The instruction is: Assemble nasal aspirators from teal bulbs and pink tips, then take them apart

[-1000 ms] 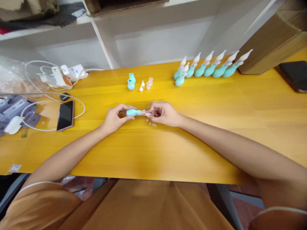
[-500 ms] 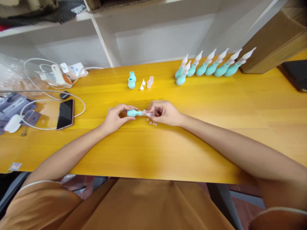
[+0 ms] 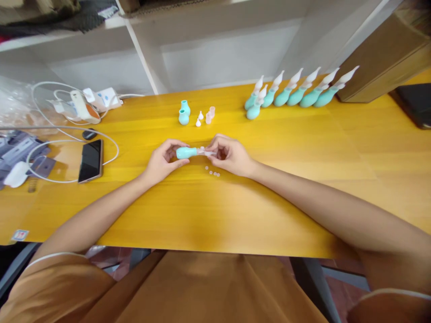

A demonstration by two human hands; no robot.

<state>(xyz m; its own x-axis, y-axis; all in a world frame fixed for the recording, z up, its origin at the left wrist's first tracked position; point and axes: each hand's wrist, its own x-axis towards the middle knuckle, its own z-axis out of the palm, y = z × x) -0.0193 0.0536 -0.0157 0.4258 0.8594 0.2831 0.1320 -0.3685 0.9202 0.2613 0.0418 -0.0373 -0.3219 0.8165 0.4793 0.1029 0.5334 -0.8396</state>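
Note:
A nasal aspirator with a teal squeeze bulb [image 3: 186, 153] lies level between my hands, above the table. My left hand [image 3: 161, 161] is curled at the bulb end, its thumb below and fingers above. With thumb and fingers pinched, my right hand [image 3: 232, 154] holds the translucent connector and tip [image 3: 204, 152] at the other end. The right fingers partly hide that end. Several tiny clear discs [image 3: 214, 173] lie on the table just under my right hand. Behind are two teal bulbs [image 3: 183, 117], two small white tips [image 3: 198, 122] and pinkish clear connectors [image 3: 208, 118].
Several whole aspirators [image 3: 296, 95] stand at the back right, beside a cardboard box [image 3: 380, 63]. A dark flat object [image 3: 415, 103] is at the far right. On the left are a phone [image 3: 90, 160], white cables and a power strip [image 3: 104, 99]. Shelving rises behind the yellow table [image 3: 215, 220].
The bulb has shifted slightly up and left and has turned, showing more of its wide side. My right hand keeps its pinch on the other end.

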